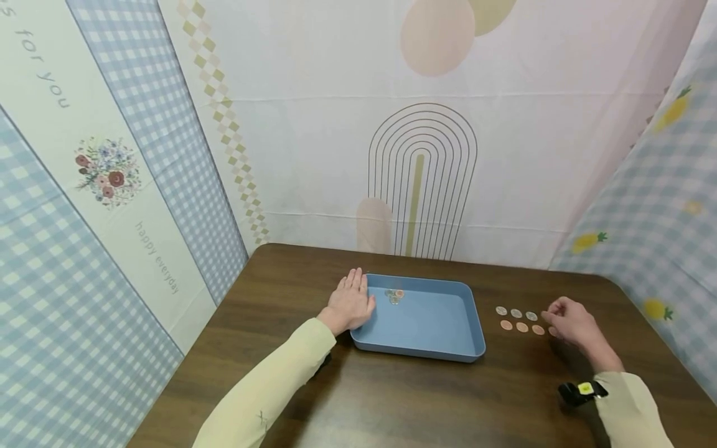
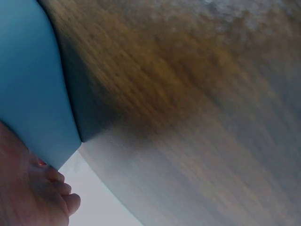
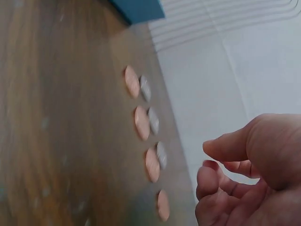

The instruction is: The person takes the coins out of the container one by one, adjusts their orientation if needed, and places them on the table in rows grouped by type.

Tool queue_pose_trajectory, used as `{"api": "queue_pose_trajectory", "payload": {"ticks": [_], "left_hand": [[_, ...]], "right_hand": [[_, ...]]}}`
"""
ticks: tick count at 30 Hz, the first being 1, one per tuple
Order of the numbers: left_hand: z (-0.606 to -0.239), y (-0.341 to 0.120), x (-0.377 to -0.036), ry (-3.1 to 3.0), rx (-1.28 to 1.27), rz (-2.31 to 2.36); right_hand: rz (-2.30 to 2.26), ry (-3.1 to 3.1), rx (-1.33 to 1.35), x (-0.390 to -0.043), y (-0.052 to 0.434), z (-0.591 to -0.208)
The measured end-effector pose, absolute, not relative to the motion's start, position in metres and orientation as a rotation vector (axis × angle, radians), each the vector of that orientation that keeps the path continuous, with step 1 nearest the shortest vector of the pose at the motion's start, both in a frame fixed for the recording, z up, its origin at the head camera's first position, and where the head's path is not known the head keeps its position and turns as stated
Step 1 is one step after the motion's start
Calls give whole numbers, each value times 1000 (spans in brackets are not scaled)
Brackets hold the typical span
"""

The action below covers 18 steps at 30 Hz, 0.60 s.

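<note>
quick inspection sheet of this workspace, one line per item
surface: dark wood table, bare where it shows
job's things: blue tray with a few coins in its far left corner; two rows of coins on the table to the tray's right, silver behind, copper in front
clutter: nothing seen
hands: left hand rests flat against the tray's left rim; right hand hovers, fingers loosely curled, at the right end of the rows, holding nothing visible
cables: nothing seen; black band on the right wrist
surroundings: printed cloth backdrops on three sides
</note>
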State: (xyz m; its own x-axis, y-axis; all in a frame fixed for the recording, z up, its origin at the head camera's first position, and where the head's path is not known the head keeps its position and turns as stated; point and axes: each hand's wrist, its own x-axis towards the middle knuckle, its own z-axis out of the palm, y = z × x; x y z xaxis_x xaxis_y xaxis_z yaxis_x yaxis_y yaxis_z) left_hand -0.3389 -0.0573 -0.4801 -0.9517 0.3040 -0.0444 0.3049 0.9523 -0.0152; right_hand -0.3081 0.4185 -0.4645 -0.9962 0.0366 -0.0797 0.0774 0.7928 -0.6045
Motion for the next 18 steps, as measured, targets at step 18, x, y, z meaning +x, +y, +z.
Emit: {"api": "queue_pose_trajectory", "payload": {"ticks": [18], "left_hand": [[-481,-48,-349,3072,425,-28]], "right_hand": [[-1073,2916,-219,-335,353,-432]]}}
